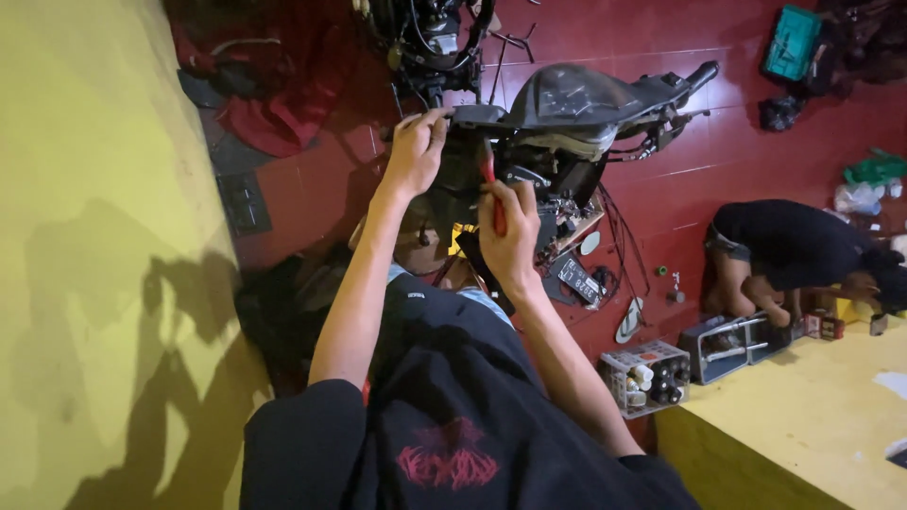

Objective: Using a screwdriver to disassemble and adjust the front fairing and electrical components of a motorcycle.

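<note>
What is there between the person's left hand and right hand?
In the head view, a red-handled tool, gripped by the right hand, rises between it and the left hand, against the motorcycle.

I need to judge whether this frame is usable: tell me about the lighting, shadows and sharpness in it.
Head view: dim, warm indoor light; a hard dark shadow falls on the yellow wall. The left hand, and the right hand gripping a red-handled tool, are evenly lit and fairly sharp. The dark motorcycle bodywork loses detail, and the crouching person is murky.
</note>
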